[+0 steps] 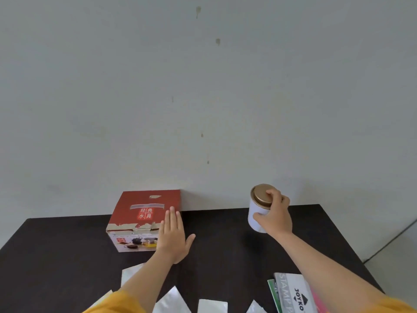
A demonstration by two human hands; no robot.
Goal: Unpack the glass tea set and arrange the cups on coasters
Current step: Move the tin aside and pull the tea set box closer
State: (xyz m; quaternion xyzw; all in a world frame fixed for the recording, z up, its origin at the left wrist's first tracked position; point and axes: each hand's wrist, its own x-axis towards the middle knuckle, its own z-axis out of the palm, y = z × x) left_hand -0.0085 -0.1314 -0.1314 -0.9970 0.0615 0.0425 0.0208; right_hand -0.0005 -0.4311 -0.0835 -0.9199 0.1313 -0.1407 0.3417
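Tea-set box (144,220) lay sealed under our flat, spread left hand (172,237); right of the box, our right hand (274,213) clamped a white tin (258,213).

The box (144,220) is printed red cardboard, its front edge torn rough and pale. At 3 o'clock of it, the white tin (259,213) looks smooth, with a satin brass-coloured metal lid (261,196). The table (67,256) is dark and matt. Shiny silvery sheets (171,301) lie at 6 o'clock.

Home room, stained wall (203,86) (bare), dark table (67,256)
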